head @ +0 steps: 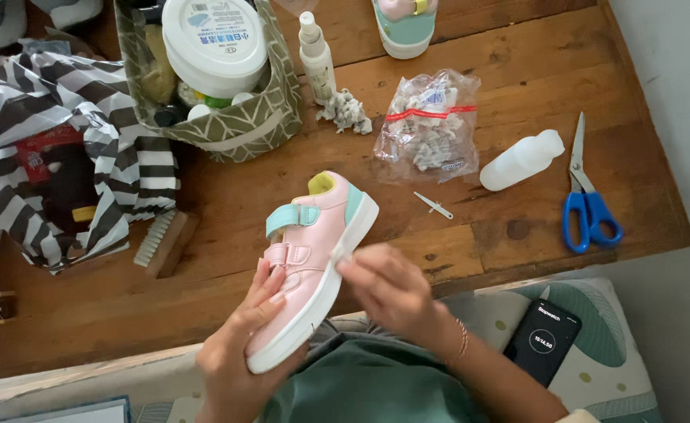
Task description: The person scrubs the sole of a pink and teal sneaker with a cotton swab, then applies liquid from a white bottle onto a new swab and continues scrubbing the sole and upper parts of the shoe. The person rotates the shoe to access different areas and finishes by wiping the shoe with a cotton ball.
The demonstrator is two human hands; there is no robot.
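at the far left lies one black-and-white striped bag (63, 141) with a red packet showing in its mouth, and just right of it one wooden brush (163, 241) rests on the wooden table (517, 47). next comes one green patterned fabric basket (235, 129) holding a round white tub (215, 43) with a pale label on its lid. the left hand (239, 352) cups the toe end of one pink child's shoe (314, 258), fingers curled over its side; the shoe is held over the table's near edge, toe toward the person. behind it stands one small white spray bottle (316, 59), with a crumpled white wad beside. the right hand (392, 290) pinches a small white wipe (339, 254) against the shoe's sole edge. further right: one clear plastic bag (427, 129) of white bits crossed by a red strip, one white squeeze bottle (521, 160), one pair of blue-handled scissors (588, 200), and one black phone (543, 341) lower down
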